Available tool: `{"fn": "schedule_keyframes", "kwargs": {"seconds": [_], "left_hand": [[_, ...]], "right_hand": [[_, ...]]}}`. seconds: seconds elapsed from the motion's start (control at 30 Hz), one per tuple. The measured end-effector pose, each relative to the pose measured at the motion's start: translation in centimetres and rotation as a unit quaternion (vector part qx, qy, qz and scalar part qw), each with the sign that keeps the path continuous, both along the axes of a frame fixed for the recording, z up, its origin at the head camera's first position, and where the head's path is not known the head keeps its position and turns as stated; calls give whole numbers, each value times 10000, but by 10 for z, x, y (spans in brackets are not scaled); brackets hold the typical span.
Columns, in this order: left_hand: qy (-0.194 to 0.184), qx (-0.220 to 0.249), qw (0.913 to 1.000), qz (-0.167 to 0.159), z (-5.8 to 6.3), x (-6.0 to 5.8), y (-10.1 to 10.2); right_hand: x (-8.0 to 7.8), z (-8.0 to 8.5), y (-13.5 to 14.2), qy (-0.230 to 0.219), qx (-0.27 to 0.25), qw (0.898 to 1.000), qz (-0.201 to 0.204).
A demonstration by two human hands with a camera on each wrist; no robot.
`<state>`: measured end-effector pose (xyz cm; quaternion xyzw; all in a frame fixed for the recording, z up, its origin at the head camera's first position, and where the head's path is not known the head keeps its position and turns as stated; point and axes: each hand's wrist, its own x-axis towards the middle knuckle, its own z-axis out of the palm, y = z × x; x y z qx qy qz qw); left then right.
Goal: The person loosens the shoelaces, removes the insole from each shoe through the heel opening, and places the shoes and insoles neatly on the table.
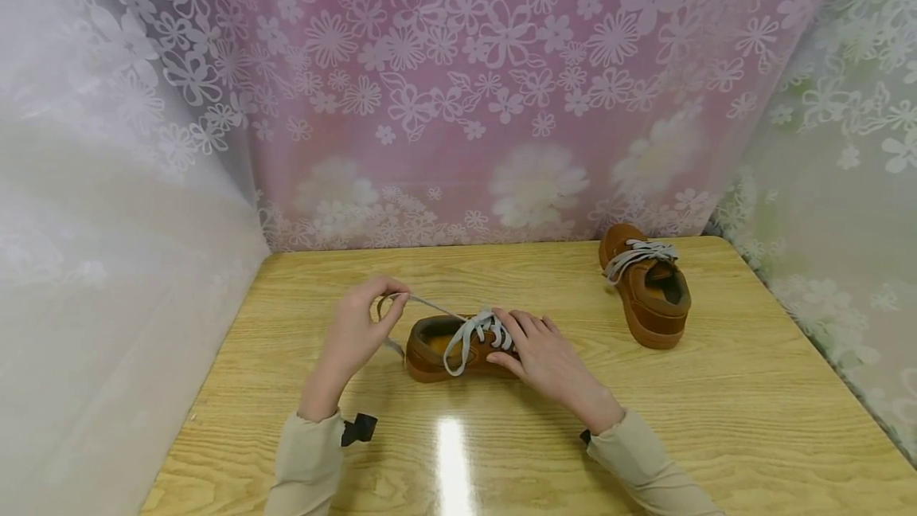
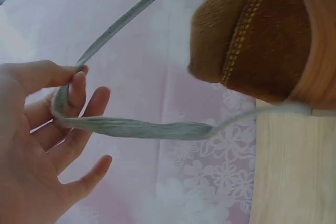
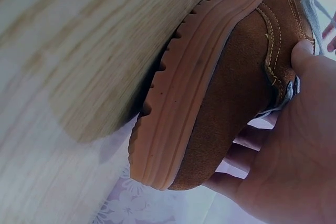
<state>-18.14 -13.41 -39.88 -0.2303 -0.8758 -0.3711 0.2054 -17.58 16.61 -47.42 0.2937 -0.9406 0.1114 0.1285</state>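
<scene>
A brown suede shoe (image 1: 423,371) with grey laces lies on the table, toe to the right. My left hand (image 1: 356,326) is left of its heel, pinching a grey shoelace (image 1: 437,306) between thumb and forefinger. From the laced front the strand runs taut to those fingertips. In the left wrist view, the rest of the shoelace (image 2: 136,128) loops round the fingers and trails toward the heel. Over the front of the shoe, my right hand (image 1: 548,361) grips it. In the right wrist view, its thumb (image 3: 303,56) is on the near side by the laces and its fingers reach across the far side.
A second brown shoe (image 1: 655,313) with grey laces stands at the back right of the wooden table (image 1: 322,269). Flowered curtains (image 1: 458,102) hang behind and along both sides. Light reflects off the tabletop near the front.
</scene>
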Motion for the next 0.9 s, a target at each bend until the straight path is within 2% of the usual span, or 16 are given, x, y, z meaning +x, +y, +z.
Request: {"fn": "schedule_keyframes", "kwargs": {"seconds": [0.1, 0.2, 0.27, 0.33, 0.37, 0.57, 0.73, 0.9], "left_hand": [[-8, -64, 10000, -13, 1, 1, 0], [-594, -256, 9977, -205, -3, 1, 6], [-1056, -412, 9931, -309, -8, 1, 13], [-1339, -605, 9883, -396, -14, 1, 21], [-1368, -713, 9871, -427, -17, 0, 26], [-789, -1200, 9877, -614, -33, -1, 49], [-542, -1291, 9889, -488, -40, 0, 58], [-251, -1250, 9913, -310, -40, 0, 59]], "right_hand": [[0, 1, 0, -17, -19, 10000, 2], [0, 1, 0, 16, -12, 10000, 16], [0, 0, 0, 51, 0, 10000, 27], [0, 0, 0, 71, 12, 10000, 29], [0, 0, 1, 72, 14, 10000, 30], [0, 0, 0, 75, -8, 10000, 27], [0, -1, 0, 107, 61, 9999, 26], [-1, -2, 0, 81, 78, 9999, 15]]}}
